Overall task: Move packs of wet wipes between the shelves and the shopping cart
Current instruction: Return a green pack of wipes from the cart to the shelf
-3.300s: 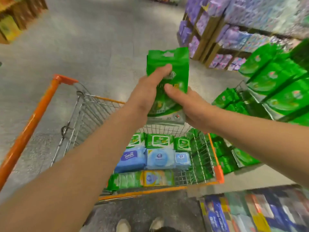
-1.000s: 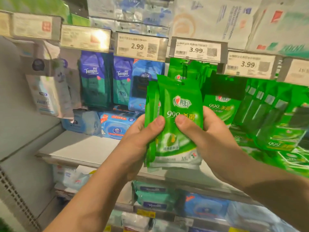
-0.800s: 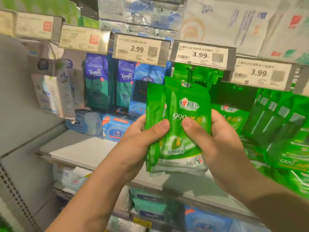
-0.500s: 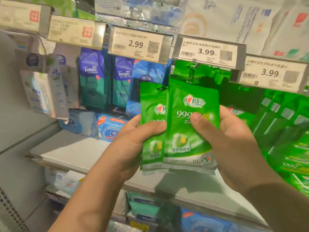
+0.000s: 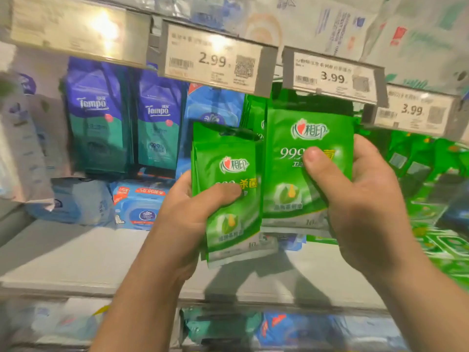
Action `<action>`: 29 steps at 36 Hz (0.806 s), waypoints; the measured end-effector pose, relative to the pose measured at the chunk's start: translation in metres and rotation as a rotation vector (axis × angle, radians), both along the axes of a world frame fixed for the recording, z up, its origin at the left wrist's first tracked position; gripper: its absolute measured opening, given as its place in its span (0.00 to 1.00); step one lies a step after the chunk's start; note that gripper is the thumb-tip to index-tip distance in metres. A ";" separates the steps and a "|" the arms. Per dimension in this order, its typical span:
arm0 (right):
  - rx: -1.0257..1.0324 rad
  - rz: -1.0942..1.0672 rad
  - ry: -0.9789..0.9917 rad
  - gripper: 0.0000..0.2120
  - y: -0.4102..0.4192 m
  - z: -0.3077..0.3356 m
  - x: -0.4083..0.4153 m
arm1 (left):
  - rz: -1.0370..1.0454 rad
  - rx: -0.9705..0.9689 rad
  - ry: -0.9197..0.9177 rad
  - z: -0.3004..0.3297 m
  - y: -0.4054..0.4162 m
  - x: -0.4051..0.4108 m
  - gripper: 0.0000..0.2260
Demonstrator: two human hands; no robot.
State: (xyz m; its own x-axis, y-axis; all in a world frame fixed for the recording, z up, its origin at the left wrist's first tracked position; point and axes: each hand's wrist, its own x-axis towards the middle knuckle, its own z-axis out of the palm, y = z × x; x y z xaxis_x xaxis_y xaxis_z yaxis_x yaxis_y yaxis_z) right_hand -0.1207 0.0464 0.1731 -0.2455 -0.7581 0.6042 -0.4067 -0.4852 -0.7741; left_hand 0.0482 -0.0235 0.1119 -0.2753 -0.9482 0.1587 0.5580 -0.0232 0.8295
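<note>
I face a store shelf [image 5: 76, 255] of wet wipes. My left hand [image 5: 187, 219] grips a small stack of green wet wipe packs [image 5: 228, 212], thumb across the front. My right hand [image 5: 360, 199] holds one separate green wet wipe pack [image 5: 299, 158] higher and to the right, close under the 3.99 price tag [image 5: 332, 77]. The two lots sit side by side with edges touching or nearly so. More green packs [image 5: 431, 174] hang and lie on the shelf at the right. The shopping cart is out of view.
Purple and teal Tempo packs [image 5: 96, 118] hang at the left beside a blue pack [image 5: 215, 107]. Blue wipe packs [image 5: 139, 207] lie on the shelf board. A 2.99 price tag [image 5: 213, 59] fronts the shelf above. A lower shelf [image 5: 228, 326] holds more packs.
I turned from the cart to the shelf with the green packs. Since a second ago, my hands split the stack: the right one lifted a single pack up and right.
</note>
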 end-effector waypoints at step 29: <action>0.291 0.032 -0.813 0.34 -0.056 -0.069 0.031 | 0.118 -0.117 -0.038 -0.019 -0.009 0.042 0.25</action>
State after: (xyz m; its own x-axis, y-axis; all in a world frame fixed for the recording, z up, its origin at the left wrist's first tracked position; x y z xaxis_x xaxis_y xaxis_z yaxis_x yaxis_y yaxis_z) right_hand -0.0896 -0.0092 0.1043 -0.4932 -0.8694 0.0306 0.3378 -0.2238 -0.9142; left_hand 0.0898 -0.0327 0.0932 -0.1711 -0.9500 0.2613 0.5192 0.1385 0.8434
